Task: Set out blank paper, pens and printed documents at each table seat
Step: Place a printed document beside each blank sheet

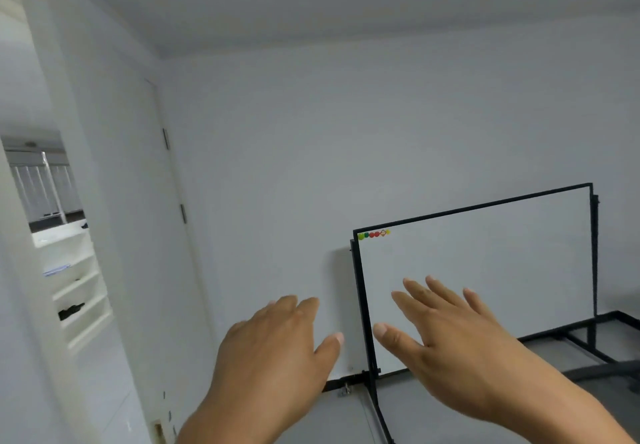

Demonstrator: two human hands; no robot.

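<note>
A pale grey-walled room fills the view, with a black-framed whiteboard on a stand (485,270) at four o'clock and white recessed shelves (74,284) at nine o'clock. The left hand (270,353) and right hand (446,339) are raised with fingers spread wide, holding nothing. No paper, pens, printed documents or surface show, so the person should probably look down and find the supplies first; the whiteboard's stand lies close ahead.

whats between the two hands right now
Nothing held. In the head view the gap between the left hand and right hand shows only bare wall and the whiteboard frame's left edge behind them.
</note>
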